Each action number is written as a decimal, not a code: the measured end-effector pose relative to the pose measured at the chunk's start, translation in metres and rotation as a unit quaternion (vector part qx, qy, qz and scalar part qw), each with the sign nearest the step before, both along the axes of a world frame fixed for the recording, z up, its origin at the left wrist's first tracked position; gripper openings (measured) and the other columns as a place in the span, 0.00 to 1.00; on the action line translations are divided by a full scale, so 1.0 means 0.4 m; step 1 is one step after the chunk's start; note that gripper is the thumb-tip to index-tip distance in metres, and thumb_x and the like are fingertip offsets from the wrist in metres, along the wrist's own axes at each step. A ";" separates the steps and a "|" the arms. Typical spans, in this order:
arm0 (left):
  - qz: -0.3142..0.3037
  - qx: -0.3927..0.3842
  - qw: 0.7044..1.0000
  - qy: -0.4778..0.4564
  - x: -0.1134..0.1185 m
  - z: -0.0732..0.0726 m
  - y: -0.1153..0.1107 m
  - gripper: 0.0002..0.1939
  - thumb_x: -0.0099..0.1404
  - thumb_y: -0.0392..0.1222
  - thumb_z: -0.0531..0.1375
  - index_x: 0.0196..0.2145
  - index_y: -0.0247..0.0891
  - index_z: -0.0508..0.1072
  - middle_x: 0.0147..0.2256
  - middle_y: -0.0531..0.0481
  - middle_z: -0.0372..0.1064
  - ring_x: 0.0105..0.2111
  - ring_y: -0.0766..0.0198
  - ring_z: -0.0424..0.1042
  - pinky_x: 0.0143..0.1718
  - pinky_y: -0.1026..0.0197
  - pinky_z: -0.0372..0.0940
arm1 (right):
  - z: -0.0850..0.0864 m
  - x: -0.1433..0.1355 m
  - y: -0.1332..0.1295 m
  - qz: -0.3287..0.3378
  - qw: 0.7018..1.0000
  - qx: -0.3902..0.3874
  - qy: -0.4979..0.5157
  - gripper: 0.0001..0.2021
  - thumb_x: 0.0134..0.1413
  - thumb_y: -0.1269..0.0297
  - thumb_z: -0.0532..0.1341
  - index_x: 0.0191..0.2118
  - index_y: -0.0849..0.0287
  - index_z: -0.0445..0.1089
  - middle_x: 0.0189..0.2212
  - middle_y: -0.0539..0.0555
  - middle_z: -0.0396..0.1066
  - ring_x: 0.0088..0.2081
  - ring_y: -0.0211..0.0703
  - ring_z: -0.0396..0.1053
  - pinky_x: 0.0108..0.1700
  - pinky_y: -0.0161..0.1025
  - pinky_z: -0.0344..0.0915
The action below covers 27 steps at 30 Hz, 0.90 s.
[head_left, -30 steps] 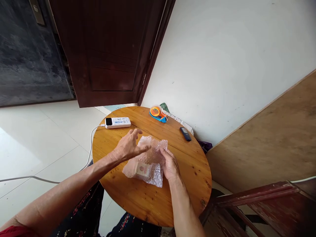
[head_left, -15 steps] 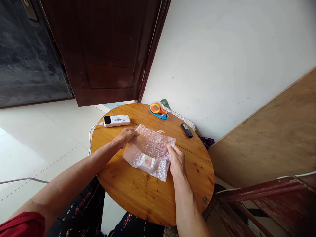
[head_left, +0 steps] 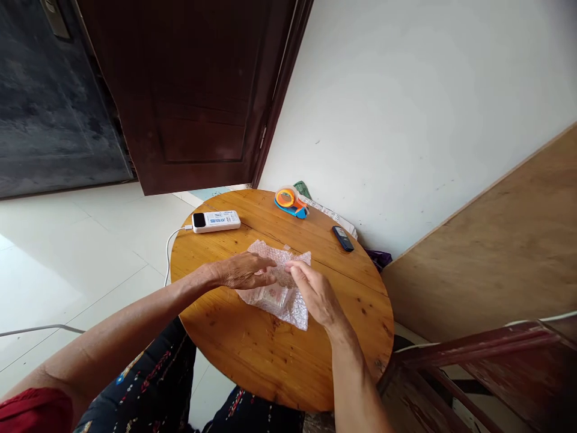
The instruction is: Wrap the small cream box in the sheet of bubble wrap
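The left hand (head_left: 247, 270), fingers loosely parted, and the right hand (head_left: 314, 291) meet above bubble wrap (head_left: 297, 310) on a round wooden surface (head_left: 265, 373).
Whether the right hand pinches the wrap cannot be told; a small packet (head_left: 274, 294) shows through the film at its near side. Beyond lie a white device (head_left: 223, 221) with its cable plugged in, an orange-and-blue tape dispenser (head_left: 292, 202) and, toward the right edge, a dark handset (head_left: 343, 239).

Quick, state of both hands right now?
Left hand: grip open, over the bubble wrap; contact unclear.
Right hand: at the bubble wrap; can't tell whether its grip is closed.
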<state>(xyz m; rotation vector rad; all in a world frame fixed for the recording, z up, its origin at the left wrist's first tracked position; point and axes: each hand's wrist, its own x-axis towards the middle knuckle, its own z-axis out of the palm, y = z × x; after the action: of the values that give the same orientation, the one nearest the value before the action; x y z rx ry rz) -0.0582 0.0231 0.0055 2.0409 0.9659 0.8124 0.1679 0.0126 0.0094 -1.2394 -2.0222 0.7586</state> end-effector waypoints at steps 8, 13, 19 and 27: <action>-0.132 -0.103 0.986 0.020 -0.076 0.029 -0.133 0.20 0.71 0.50 0.52 0.31 0.38 0.78 0.24 0.50 0.73 0.23 0.65 0.68 0.26 0.66 0.59 | 0.002 0.059 -0.120 0.111 0.975 -0.186 -0.051 0.22 0.68 0.50 0.48 0.34 0.56 0.73 0.27 0.50 0.73 0.28 0.40 0.71 0.33 0.36 0.66; 0.059 -0.005 0.984 0.166 -0.029 -0.025 -0.146 0.12 0.65 0.42 0.57 0.41 0.39 0.78 0.30 0.46 0.74 0.28 0.59 0.72 0.32 0.60 0.64 | -0.045 0.058 -0.133 0.009 0.986 -0.156 -0.055 0.18 0.61 0.56 0.57 0.53 0.55 0.69 0.37 0.53 0.75 0.27 0.41 0.72 0.34 0.41 0.69; 0.055 0.032 0.991 0.120 0.046 -0.111 -0.116 0.54 0.46 0.47 0.72 0.67 0.35 0.54 0.61 0.31 0.61 0.61 0.39 0.61 0.62 0.42 0.56 | -0.080 -0.011 -0.114 -0.039 0.988 -0.036 -0.146 0.30 0.50 0.62 0.65 0.60 0.58 0.64 0.51 0.64 0.73 0.45 0.56 0.74 0.49 0.50 0.68; 0.032 0.075 0.977 0.196 0.065 -0.148 -0.088 0.59 0.50 0.72 0.63 0.68 0.32 0.52 0.66 0.27 0.52 0.66 0.35 0.51 0.66 0.36 0.44 | -0.070 0.064 -0.107 -0.161 0.981 0.033 -0.104 0.23 0.57 0.53 0.58 0.55 0.57 0.64 0.45 0.59 0.76 0.41 0.51 0.75 0.43 0.44 0.69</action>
<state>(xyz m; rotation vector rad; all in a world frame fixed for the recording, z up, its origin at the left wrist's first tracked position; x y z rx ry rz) -0.0323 -0.0120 -0.0539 2.3661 1.2216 0.5353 0.1935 -0.0301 -0.0185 -1.6117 -1.9198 0.4177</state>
